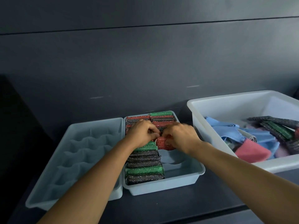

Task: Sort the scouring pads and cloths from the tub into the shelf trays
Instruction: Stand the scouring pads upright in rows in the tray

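A pale blue tray (182, 180) in the middle holds two rows of glittery scouring pads, red, green and dark. My right hand (180, 136) grips a red scouring pad (162, 143) over the right row. My left hand (143, 133) has its fingers curled at the pad's left end, pinching it. The left row (145, 167) is full from front to back; the front slots of the right row show bare plastic. A white tub (226, 102) at the right holds blue cloths (226, 131), a pink cloth (252, 152) and more pads (278, 128).
A second pale blue tray (77, 152) with moulded dividers stands to the left, touching the middle tray. All three stand on a dark shelf (178, 206) with a dark wall panel close behind.
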Tool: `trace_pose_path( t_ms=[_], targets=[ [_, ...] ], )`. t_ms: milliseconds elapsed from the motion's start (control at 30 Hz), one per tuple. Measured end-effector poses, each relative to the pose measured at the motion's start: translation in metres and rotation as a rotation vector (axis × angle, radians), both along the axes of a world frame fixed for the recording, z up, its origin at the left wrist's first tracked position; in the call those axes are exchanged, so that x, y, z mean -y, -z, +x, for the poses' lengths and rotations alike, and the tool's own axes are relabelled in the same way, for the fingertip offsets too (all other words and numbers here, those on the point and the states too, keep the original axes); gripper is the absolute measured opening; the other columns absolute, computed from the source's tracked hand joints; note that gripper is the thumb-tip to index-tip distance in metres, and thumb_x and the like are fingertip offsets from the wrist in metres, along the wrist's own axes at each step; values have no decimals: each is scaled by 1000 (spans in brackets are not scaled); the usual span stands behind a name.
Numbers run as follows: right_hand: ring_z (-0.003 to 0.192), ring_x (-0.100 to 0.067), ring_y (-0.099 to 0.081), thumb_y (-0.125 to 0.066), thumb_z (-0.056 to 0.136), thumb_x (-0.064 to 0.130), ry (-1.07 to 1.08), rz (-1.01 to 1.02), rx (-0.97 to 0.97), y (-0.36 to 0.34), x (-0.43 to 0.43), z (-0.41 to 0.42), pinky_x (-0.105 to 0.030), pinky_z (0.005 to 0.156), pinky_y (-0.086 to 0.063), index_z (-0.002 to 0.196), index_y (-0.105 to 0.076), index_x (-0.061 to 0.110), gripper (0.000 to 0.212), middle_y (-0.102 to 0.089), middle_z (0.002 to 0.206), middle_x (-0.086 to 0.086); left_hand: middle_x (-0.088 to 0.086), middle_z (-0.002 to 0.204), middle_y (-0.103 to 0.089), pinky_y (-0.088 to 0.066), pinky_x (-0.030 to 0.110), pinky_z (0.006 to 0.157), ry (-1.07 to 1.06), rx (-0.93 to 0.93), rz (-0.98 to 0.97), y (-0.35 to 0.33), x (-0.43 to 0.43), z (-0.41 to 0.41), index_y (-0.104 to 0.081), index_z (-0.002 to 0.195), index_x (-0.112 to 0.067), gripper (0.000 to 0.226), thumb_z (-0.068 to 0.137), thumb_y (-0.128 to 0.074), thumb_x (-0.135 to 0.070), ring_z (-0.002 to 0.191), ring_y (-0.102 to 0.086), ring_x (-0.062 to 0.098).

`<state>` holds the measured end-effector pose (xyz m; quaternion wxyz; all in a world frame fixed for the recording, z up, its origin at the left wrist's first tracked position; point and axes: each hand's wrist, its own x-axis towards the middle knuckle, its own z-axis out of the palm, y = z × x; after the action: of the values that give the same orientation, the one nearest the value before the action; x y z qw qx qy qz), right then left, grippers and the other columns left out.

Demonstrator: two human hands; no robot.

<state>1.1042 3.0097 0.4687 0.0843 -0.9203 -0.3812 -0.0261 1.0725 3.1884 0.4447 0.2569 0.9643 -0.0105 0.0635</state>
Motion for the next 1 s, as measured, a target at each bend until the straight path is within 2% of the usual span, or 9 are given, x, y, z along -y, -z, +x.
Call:
trace_pose_path(
  t_ms=[133,233,333,433,533,700,833,900,1000],
  targets=[
    [118,-20,-51,-66,82,30,14,-32,70,-8,8,0,-34,95,-38,113,-66,29,30,-61,121,2,-10,98,-64,-48,44,90,-37,3,-15,3,2,-1,-74,95,-34,11,85,-70,-30,98,-56,14],
    [100,-27,-61,-59,84,15,61,-65,24,-3,7,-5,-34,81,-48,101,-68,18,20,-64,111,-7,-12,97,-63,-47,44,91,-57,-5,2,2,6,-2,-73,94,-34,10,85,-69,-35,100,-54,13],
    [95,-30,-64,-56,85,9,40,-89,-22,0,4,-3,-35,78,-51,98,-67,13,17,-67,105,-10,-13,101,-62,-45,41,92,-89,-27,41,-4,12,-4,-71,96,-34,11,87,-66,-37,103,-50,12],
    [96,-29,-63,-59,82,12,4,-16,-87,-9,17,4,-34,80,-51,101,-69,16,22,-68,105,-7,-12,102,-63,-47,39,91,-84,-29,77,-13,21,-5,-71,99,-30,12,90,-64,-30,103,-53,13],
    [107,-22,-57,-63,84,19,-2,126,-116,-23,51,5,-36,88,-48,115,-65,24,32,-64,114,-2,-12,103,-63,-48,29,88,-68,80,24,-27,45,-2,-70,104,-26,15,92,-62,-25,97,-56,7],
    [109,-17,-54,-61,89,30,213,393,-65,-41,139,27,-36,92,-44,118,-65,26,29,-64,114,4,-13,95,-66,-46,20,79,90,236,-135,-58,120,25,-70,104,-24,16,90,-64,-21,89,-60,2],
    [100,-22,-63,-65,86,21,426,425,-115,-39,229,70,-38,90,-48,111,-69,20,25,-69,107,-2,-9,94,-71,-39,5,71,274,165,-226,-70,193,67,-72,103,-20,16,88,-66,-17,85,-63,2],
    [99,-27,-63,-66,84,16,524,394,-107,-36,274,92,-39,89,-49,108,-69,18,24,-70,103,-3,-2,95,-73,-40,6,70,354,106,-245,-69,229,93,-72,103,-17,16,88,-67,-16,86,-64,8],
    [103,-25,-59,-67,82,17,630,325,-66,-32,324,119,-36,89,-47,114,-66,18,32,-66,109,-2,9,98,-71,-49,22,81,387,-22,-280,-59,281,137,-69,109,-11,23,86,-68,-14,83,-62,16]
  ],
)
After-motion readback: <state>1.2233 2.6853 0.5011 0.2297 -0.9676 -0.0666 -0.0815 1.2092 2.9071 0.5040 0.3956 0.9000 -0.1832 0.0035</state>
